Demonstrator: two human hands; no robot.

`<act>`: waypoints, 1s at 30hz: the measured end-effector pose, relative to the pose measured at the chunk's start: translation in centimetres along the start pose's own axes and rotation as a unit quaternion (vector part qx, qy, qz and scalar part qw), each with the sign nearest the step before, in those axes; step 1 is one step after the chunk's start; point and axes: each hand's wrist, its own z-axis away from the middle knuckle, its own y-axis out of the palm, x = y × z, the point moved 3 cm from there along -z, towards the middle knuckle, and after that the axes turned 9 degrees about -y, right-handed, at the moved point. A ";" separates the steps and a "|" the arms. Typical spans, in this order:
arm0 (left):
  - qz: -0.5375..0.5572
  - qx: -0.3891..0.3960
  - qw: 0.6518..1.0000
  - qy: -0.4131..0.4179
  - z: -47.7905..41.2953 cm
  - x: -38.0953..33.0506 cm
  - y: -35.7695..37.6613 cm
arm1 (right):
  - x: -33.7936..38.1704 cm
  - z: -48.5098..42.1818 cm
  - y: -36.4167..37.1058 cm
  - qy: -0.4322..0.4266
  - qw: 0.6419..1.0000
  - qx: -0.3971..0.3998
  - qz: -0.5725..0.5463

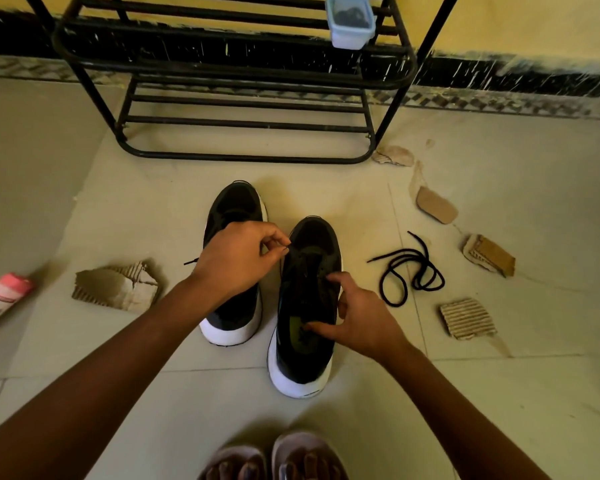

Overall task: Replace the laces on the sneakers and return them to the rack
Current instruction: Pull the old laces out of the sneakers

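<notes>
Sneakers (303,368), black with white soles, stand side by side on the tiled floor (430,393), toes toward the black metal rack (243,157) beyond both hands. The left hand (236,258) hovers over the left shoe (234,206), its thumb and forefinger pinched together on what looks like a thin dark lace (283,259) at the near edge of the right shoe (314,237). The right hand (364,320) grips that shoe by its collar, thumb lying over the opening and fingers curled at the eyelets. A loose black lace (413,271) lies coiled just right of the right hand, among torn cardboard scraps (466,318). Another scrap and a pink bottle (0,299) lie left of the left hand. A pale blue tub (350,26) sits on the rack.
</notes>
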 end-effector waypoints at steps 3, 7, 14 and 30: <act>-0.002 -0.005 1.000 -0.009 0.1 0.2 -0.5 | 0.1 -0.6 0.2 -0.010 0.998 -0.054 0.014; -0.003 -0.011 1.000 -0.021 0.9 0.7 -1.2 | 0.1 -2.0 -0.7 -0.020 0.994 -0.100 0.044; -0.009 -0.036 0.997 -0.062 2.7 3.1 -3.4 | 0.6 -5.6 -2.2 -0.013 0.986 -0.129 0.109; 0.024 -0.082 0.987 -0.134 0.3 5.9 -6.0 | 7.5 -6.7 -1.5 -0.172 0.972 -0.150 -0.063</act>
